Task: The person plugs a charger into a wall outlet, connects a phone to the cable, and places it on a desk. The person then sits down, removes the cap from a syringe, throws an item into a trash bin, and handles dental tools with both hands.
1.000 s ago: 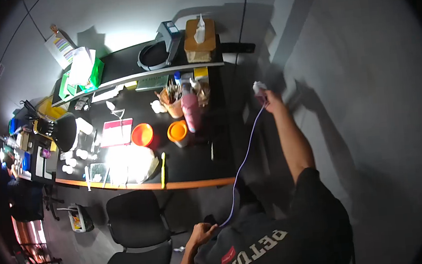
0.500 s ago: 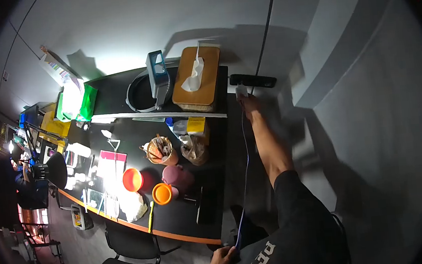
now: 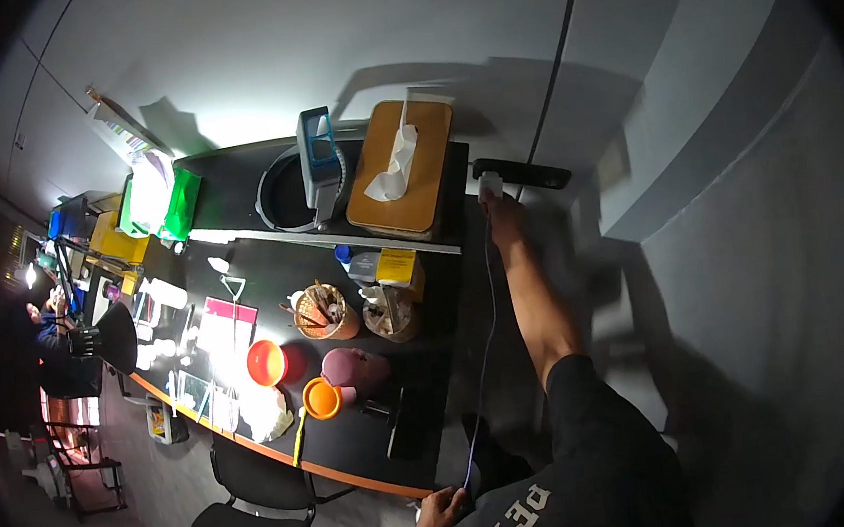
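Note:
My right hand (image 3: 505, 218) is stretched out far ahead, its fingers closed around a white charger plug (image 3: 491, 188). The plug is up against a black power strip (image 3: 535, 174) by the wall; whether it sits in a socket I cannot tell. From the plug a thin pale cable (image 3: 490, 343) runs down toward my body. Low in the view, my left hand (image 3: 438, 514) is closed on the lower part of this cable, near my dark shirt.
Left of my arm stands a black desk (image 3: 421, 364) with a tissue box (image 3: 399, 165), a headband magnifier (image 3: 319, 172), cups, and a basket of tools (image 3: 322, 312). A black chair (image 3: 254, 519) is at its front. Another person (image 3: 52, 341) sits far left.
The view has shifted slightly, so the desk and power strip appear a little lower and some things farther right. Both hands keep their holds on the plug and cable.

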